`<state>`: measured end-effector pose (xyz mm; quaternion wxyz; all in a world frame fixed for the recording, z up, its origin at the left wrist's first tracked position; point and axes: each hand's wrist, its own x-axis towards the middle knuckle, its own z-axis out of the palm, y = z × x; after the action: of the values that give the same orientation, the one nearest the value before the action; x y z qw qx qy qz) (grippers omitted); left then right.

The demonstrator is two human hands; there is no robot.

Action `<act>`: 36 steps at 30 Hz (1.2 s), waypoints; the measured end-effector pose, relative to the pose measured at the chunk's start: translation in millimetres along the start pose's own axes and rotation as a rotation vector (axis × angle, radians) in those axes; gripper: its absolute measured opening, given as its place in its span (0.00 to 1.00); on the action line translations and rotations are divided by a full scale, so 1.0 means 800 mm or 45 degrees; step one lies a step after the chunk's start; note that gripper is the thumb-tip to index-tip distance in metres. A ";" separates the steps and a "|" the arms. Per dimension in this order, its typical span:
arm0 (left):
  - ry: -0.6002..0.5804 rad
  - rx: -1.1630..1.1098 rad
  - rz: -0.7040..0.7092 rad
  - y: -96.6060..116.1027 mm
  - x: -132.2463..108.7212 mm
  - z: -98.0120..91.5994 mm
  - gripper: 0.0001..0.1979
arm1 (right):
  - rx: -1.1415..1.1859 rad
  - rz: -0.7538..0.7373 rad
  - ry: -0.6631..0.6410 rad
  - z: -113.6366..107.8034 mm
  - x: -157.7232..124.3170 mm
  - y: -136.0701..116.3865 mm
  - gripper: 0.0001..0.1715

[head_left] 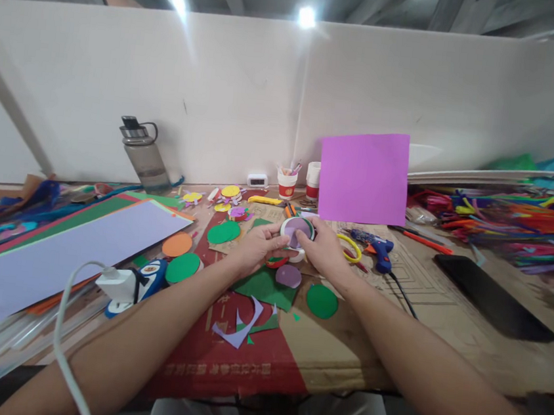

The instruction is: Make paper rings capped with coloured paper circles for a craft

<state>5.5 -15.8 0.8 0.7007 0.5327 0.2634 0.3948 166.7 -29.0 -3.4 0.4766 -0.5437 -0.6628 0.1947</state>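
Between both hands is a round white-rimmed piece with a purple paper circle [298, 230] on its face. My left hand [259, 248] grips its left side, fingers closed. On the other side, my right hand [322, 248] grips it with the thumb pressed on the purple face. Just below lies a loose purple paper circle [289, 276] on a green paper sheet [266, 289]. A green paper circle [322, 301] rests to the right. Partly hidden under the hands are a red-edged round piece and a white one. Purple paper offcuts [239, 332] lie nearer the front edge.
A blue glue gun [380, 250], yellow-handled scissors [350, 248] and a black phone [492, 297] lie to the right. At left are paper sheets [89, 247], a power strip [150, 280] and a bottle [144, 157]. A purple sheet [364, 177] stands at the back.
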 end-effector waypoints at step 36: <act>0.353 0.245 0.027 0.001 0.004 -0.007 0.16 | 0.130 -0.308 -0.216 0.005 -0.007 0.002 0.38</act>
<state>3.0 -10.0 0.0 0.5990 0.5405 0.3886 0.4450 163.7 -32.3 -8.6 0.4660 -0.4166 -0.7505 0.2147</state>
